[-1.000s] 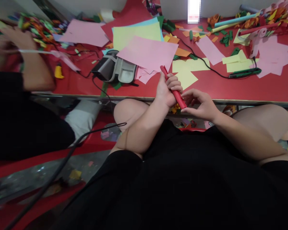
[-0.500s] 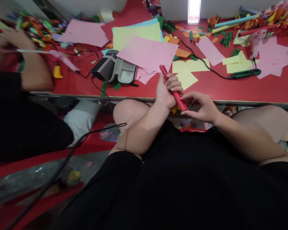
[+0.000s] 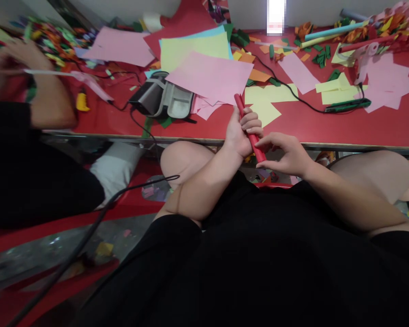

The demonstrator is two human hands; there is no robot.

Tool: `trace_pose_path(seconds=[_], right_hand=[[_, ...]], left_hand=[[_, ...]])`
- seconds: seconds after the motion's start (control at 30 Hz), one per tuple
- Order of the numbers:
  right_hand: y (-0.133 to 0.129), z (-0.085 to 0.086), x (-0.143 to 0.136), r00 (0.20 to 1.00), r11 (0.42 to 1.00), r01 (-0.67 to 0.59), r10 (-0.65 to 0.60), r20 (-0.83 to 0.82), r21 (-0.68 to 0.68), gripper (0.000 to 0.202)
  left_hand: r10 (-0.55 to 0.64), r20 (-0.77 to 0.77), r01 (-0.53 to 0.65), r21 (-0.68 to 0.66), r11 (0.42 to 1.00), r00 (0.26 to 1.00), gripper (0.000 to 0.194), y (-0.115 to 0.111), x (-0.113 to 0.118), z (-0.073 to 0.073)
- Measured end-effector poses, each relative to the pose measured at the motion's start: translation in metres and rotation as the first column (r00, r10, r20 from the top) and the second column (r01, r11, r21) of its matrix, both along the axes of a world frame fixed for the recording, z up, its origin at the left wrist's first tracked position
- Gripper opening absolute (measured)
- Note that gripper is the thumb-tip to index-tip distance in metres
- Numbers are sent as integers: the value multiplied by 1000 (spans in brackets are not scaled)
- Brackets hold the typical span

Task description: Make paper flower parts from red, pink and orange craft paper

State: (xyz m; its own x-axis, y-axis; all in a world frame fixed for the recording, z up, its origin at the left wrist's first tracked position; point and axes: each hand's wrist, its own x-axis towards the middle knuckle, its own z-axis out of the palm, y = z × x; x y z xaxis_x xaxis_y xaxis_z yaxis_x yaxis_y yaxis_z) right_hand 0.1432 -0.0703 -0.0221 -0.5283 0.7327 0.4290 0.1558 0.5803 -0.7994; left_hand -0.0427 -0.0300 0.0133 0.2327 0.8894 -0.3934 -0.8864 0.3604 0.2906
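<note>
Left fingers [image 3: 252,122] wrapped round the red paper tube [image 3: 256,146], right fingers [image 3: 280,141] at its near end. Tube's in front of me, tilted, over the near edge of the red surface [image 3: 327,129].

Around it: a big pink sheet [image 3: 211,75] lies over a yellow sheet [image 3: 192,47] just beyond the tube's far end. Cut yellow pieces [image 3: 271,93] beside them. Open grey case [image 3: 180,103] to the left, dark device [image 3: 149,96] against it. On the right, pink glue gun [image 3: 362,66] by a pink paper stack [image 3: 390,79]; its black cord [image 3: 306,102] runs across the surface behind the yellow pieces, so that side's cluttered. Blue tube [image 3: 334,30] farther back. Co-worker's hands [image 3: 27,54] well apart at far left, blurred. Black cable [image 3: 122,188] loops up near my left forearm.

Left: closed firmly, tube gripped across the palm, far end sticking out past the thumb. Right: thumb and index curved in a loose pinch on the near end. Other right fingers bent, partly hidden; can't tell if they touch it.
</note>
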Motion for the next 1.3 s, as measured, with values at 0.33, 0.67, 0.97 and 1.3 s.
trace_pose_path(seconds=[0.33,0.67,0.97,1.3], right_hand=[[3,3,3,998,998,51,-52,38,23,51],[5,1,3,999,998,38,-37,13,-45,61],[-11,1,1,989,992,105,-96,-114,76,96],[-28,-8,-12,997,976,58,-46,-60,210,113]], left_hand=[[47,-43,-46,12,999,998,56,3,-1,-1],[68,-24,-67,31,997,997,55,3,0,-3],[258,-13,-258,19,966,966,61,7,-15,10],[389,-24,-383,133,914,921,67,1,-15,21]])
